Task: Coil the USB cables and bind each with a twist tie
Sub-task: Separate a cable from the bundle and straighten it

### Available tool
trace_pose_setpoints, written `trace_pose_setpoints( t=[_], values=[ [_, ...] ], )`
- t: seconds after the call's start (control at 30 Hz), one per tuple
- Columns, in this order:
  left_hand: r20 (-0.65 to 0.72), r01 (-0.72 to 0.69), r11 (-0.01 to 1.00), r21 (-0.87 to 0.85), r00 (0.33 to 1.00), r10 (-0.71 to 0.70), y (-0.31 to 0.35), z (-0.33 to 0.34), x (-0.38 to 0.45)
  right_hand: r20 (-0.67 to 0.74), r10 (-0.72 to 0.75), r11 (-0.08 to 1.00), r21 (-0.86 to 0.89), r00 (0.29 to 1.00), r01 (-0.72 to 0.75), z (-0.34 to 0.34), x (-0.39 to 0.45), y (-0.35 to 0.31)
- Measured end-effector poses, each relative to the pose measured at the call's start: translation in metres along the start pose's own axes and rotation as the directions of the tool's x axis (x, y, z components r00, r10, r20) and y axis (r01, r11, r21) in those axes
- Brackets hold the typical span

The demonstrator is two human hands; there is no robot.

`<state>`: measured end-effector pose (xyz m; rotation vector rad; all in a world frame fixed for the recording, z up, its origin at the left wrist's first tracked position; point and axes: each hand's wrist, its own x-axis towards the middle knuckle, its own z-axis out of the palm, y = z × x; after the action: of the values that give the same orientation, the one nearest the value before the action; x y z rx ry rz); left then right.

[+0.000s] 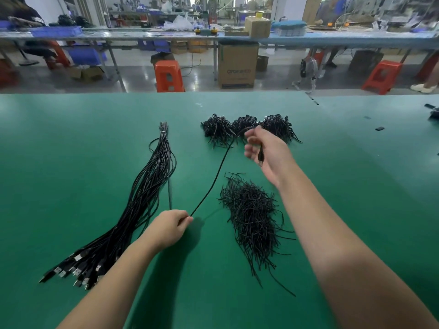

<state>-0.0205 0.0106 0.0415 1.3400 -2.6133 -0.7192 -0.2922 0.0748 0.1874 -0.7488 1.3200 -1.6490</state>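
Nearest on the left of the green table (71, 143), a long bundle of uncoiled USB cables (133, 210) lies straight, plugs fanned toward the near edge and a white tie round its far end; by the look of it most of the work is still to come. To the right of it sits a loose heap of black twist ties (251, 217), plenty in stock. Between the two, the left hand (167, 227) hovers low over the table with fingers curled, thumb and forefinger pinching one single cable (213, 184). That cable runs up and away in a taut slant to the right hand (266, 150), which is raised, forearm reaching forward; its fingers are loosely curled round the cable's far part, with the end hanging down past the palm. No loop is formed yet, so this looks like the start of a coil. Farthest off, just beyond the right hand, three dark clumps of finished coils (247, 128) lie in a row
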Motion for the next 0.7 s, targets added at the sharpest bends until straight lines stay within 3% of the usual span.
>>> trace_pose_setpoints(
  t=[0.1, 0.2, 0.3, 0.4, 0.47, 0.57, 0.63, 0.7],
  values=[
    [0.085, 0.029, 0.996, 0.079, 0.996, -0.036, 0.002, -0.013, -0.001, 0.129, 0.130, 0.874, -0.484, 0.983, -0.052, 0.006, -0.011, 0.005],
    [-0.089, -0.092, 0.966, -0.241, 0.993, 0.072, 0.032, -0.036, -0.006, 0.224, 0.182, 0.608, -0.791, 0.957, 0.070, 0.026, -0.026, 0.006],
    [-0.287, -0.263, 0.912, -0.315, 0.942, 0.173, 0.071, -0.056, -0.009, 0.300, 0.124, 0.445, -0.869, 0.946, 0.217, 0.049, -0.036, 0.009],
    [-0.338, -0.333, 0.932, -0.146, 0.902, 0.269, 0.098, -0.066, -0.015, 0.375, 0.120, 0.426, -0.856, 0.919, 0.294, 0.060, -0.042, 0.011],
    [-0.375, -0.284, 0.958, -0.037, 0.893, 0.250, 0.106, -0.069, -0.017, 0.407, 0.098, 0.396, -0.853, 0.908, 0.339, 0.062, -0.043, 0.012],
    [-0.411, -0.178, 0.976, 0.125, 0.886, 0.214, 0.104, -0.069, -0.016, 0.407, -0.027, 0.517, -0.776, 0.913, 0.361, 0.058, -0.041, 0.008],
    [-0.438, -0.145, 0.984, 0.105, 0.881, 0.176, 0.098, -0.068, -0.016, 0.380, -0.057, 0.695, -0.649, 0.923, 0.310, 0.053, -0.039, 0.003],
    [-0.447, -0.137, 0.990, 0.019, 0.885, 0.131, 0.094, -0.066, -0.017, 0.362, -0.062, 0.804, -0.534, 0.930, 0.261, 0.050, -0.039, -0.002]
  ],
)
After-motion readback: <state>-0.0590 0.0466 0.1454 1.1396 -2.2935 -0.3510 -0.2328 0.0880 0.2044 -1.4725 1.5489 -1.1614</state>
